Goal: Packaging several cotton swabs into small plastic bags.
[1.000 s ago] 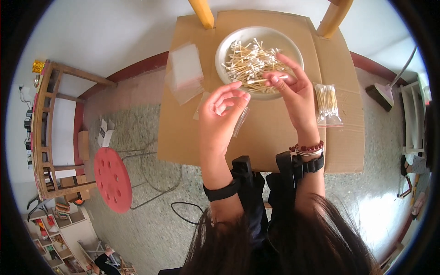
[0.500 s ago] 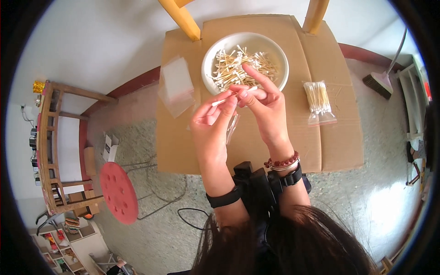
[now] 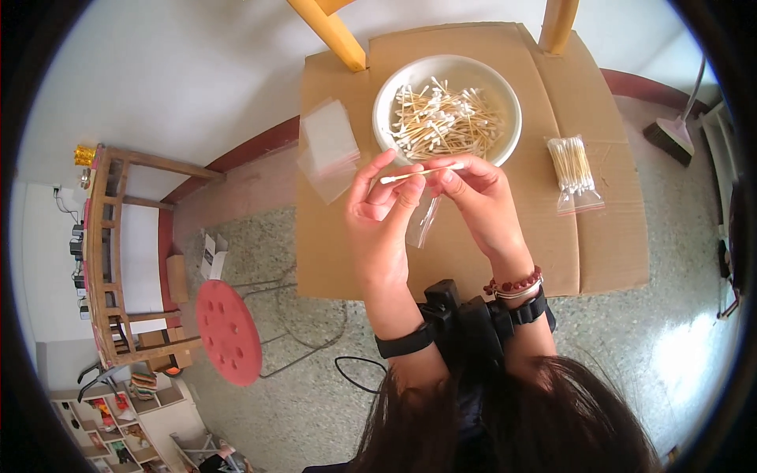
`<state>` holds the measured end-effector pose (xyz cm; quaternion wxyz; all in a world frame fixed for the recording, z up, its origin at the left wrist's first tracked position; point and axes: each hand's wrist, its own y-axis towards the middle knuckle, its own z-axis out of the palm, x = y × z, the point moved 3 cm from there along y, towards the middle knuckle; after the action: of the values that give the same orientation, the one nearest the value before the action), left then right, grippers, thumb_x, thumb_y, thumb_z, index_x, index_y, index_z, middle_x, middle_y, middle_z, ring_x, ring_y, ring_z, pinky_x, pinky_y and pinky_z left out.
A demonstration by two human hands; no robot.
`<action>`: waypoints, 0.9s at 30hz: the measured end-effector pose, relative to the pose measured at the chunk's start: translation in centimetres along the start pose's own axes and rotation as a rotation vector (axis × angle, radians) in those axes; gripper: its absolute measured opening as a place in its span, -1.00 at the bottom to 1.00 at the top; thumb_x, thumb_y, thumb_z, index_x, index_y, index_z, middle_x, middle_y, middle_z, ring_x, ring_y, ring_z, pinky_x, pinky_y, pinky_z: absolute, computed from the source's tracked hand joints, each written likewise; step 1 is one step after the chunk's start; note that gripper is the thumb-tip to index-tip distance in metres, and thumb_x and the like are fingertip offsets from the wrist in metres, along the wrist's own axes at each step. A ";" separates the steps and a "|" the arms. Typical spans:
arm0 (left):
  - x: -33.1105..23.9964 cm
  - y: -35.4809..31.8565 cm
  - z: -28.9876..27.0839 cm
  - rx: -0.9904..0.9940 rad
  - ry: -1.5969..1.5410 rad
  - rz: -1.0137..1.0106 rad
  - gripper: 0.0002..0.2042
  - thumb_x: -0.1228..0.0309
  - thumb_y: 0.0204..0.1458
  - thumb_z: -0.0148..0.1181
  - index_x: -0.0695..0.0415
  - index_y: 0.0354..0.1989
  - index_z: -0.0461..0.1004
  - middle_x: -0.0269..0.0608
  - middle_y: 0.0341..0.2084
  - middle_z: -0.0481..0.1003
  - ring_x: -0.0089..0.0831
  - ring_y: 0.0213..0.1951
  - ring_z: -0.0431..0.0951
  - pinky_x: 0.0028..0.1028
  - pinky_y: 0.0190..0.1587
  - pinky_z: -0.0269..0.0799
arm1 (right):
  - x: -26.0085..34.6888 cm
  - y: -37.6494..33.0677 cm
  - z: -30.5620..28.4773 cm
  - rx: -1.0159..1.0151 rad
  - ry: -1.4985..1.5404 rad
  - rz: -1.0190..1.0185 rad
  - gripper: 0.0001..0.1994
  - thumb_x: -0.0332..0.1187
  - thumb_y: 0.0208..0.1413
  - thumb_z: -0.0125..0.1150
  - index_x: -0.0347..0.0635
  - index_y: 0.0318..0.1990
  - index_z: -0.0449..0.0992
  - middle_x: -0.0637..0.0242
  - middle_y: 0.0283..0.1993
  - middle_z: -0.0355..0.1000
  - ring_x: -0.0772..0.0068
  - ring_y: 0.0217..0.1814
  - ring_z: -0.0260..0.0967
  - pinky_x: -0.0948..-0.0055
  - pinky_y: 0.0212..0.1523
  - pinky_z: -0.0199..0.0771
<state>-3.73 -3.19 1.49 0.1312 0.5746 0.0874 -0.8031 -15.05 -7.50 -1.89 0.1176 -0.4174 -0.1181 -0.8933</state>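
A cotton swab (image 3: 423, 172) with a wooden stick and white tips lies slantwise between my hands. The thumb and fingers of my left hand (image 3: 380, 225) pinch it near its left end, and my right hand (image 3: 490, 213) pinches it toward the right tip. Just beyond my fingers stands a white bowl (image 3: 383, 110) holding a heap of loose cotton swabs (image 3: 445, 118). Below the hands a small clear bag (image 3: 424, 222) lies on the cardboard, partly hidden by them; its contents cannot be made out.
The cardboard (image 3: 520, 260) covers the work surface. At its right lies a filled bag of cotton swabs (image 3: 573, 169); at its left, flat clear zip bags (image 3: 327, 142). Yellow wooden legs (image 3: 335, 35) rise at the back. A red stool (image 3: 229, 333) is at lower left, a broom (image 3: 670, 140) far right.
My right index finger, raised before, has come down onto the swab. My left index finger has lifted. The whole view has shifted, so everything appears slightly farther right.
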 end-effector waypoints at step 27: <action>0.3 0.3 0.0 -0.088 0.157 0.337 -0.86 0.62 -0.13 0.23 0.25 -0.36 0.46 -0.13 -0.40 0.51 -0.45 -0.33 0.50 -0.57 -0.31 0.36 | 1.4 0.7 0.8 -0.058 -0.048 -0.143 -0.81 -0.53 -0.09 0.26 -0.30 -0.26 0.45 0.34 -0.31 0.43 0.57 -0.27 0.38 0.58 -0.27 0.42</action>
<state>-3.77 -3.54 1.19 0.2814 0.6359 0.0348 -0.7178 -15.14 -8.07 -0.27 0.0385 -0.4325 -0.1247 -0.8922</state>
